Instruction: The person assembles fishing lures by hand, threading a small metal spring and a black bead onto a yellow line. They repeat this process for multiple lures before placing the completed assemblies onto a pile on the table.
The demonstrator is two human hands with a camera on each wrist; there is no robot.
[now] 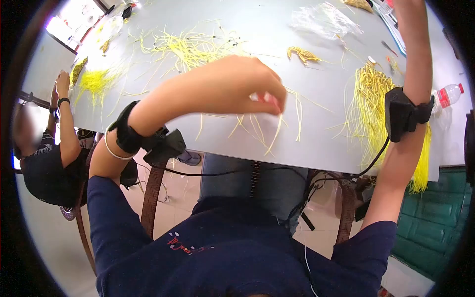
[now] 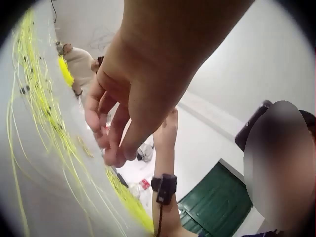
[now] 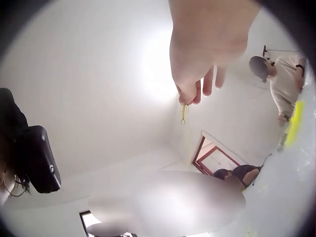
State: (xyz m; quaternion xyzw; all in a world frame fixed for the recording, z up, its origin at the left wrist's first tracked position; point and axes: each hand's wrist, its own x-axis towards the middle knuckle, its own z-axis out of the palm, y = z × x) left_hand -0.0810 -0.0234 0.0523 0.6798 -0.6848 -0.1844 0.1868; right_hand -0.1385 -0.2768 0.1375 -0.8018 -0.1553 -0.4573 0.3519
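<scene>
My left hand (image 1: 252,84) is over the middle of the table, fingers bent and fingertips close to the thumb. Thin yellow strands (image 1: 260,131) show just below it. In the left wrist view the left hand (image 2: 121,111) covers whatever lies between its fingertips, so I cannot tell what it holds. The right arm reaches up past the top right edge of the head view, its hand out of that frame. Held high in the right wrist view, my right hand (image 3: 207,59) pinches a small yellow coiled cord piece (image 3: 183,114), a loop at its lower end.
A loose pile of yellow strands (image 1: 188,49) lies beyond my left hand. Right of it are a small bundle of cord pieces (image 1: 303,54), a clear plastic bag (image 1: 326,21), a large yellow bunch (image 1: 371,94) and a bottle (image 1: 448,95). Another person (image 1: 52,153) sits at the left.
</scene>
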